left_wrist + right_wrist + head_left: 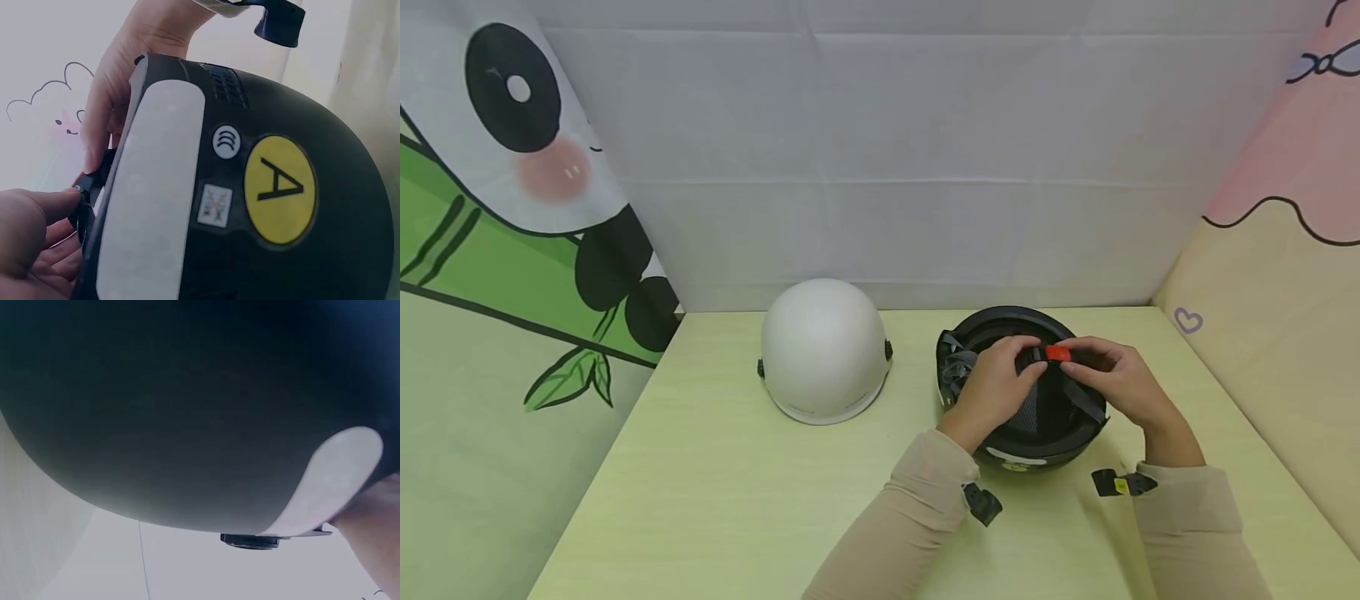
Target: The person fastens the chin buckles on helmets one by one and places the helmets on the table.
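A black helmet (1045, 437) lies upside down on the pale green table (715, 483), its padding and straps facing up. Both hands meet over its opening at the chin strap buckle (1051, 353), which has a red part. My left hand (1024, 357) pinches the black end of the buckle and my right hand (1072, 352) pinches the red end. In the left wrist view the helmet shell (300, 262) shows a yellow "A" sticker (280, 190), with my left hand's fingers (44, 209) at the buckle (87, 186). The right wrist view is filled by the dark shell (187, 406).
A white helmet (823, 350) stands dome up to the left of the black one, a short gap between them. Cloth walls close in the table at the back, left and right. Black camera mounts (983, 504) sit on both sleeves.
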Available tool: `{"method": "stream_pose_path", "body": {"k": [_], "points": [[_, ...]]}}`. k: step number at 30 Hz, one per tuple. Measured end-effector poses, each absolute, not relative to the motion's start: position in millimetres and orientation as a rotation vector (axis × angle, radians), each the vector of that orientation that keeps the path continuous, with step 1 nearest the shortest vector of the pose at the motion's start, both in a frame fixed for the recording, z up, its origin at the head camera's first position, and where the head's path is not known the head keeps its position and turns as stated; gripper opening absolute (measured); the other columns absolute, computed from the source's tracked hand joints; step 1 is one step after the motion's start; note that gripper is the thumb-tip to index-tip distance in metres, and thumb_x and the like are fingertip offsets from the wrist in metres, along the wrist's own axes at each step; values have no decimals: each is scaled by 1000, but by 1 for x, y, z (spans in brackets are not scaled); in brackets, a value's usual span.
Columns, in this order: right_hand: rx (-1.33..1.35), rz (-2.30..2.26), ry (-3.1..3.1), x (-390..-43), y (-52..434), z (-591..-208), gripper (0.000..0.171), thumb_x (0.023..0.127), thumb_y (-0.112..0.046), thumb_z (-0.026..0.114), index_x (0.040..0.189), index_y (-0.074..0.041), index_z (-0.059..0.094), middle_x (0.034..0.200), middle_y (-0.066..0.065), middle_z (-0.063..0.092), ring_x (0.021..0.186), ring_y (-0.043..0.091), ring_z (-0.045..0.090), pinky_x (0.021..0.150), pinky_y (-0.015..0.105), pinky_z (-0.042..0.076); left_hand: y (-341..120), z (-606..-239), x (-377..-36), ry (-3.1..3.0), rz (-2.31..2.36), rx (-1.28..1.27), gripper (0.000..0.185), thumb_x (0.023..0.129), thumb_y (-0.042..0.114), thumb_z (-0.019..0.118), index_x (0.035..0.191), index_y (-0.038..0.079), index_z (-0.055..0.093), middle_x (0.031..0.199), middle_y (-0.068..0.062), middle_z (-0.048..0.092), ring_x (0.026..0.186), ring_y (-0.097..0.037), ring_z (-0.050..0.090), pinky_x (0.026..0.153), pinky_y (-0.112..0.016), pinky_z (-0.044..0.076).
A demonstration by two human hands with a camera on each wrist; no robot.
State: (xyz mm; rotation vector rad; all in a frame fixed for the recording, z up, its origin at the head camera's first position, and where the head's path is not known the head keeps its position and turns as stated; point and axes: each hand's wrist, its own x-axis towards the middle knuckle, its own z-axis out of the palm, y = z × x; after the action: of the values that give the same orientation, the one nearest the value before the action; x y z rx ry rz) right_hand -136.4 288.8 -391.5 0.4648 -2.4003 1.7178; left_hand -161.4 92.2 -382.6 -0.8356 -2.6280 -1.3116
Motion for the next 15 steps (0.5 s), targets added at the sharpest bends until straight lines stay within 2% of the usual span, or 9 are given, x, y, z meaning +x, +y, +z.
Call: {"method": "stream_pose_path", "body": {"k": [3,15], "points": [[442,1688,-2421,-138,289,-394,29,86,-6,62,112,4,57,98,6,61,82,14,58,68,24,48,93,-384,-161,-2615,-1281,-854,38,88,30,59,124,15,54,120,4,52,110,-6,47,88,-21,38],[376,1630,-2426,-139,287,-396,30,86,-10,63,112,3,57,98,6,61,82,15,58,66,23,47,92,-384,-159,-2533,-1270,-855,36,85,25,65,117,14,56,117,3,52,109,-6,47,88,-19,37]]}}
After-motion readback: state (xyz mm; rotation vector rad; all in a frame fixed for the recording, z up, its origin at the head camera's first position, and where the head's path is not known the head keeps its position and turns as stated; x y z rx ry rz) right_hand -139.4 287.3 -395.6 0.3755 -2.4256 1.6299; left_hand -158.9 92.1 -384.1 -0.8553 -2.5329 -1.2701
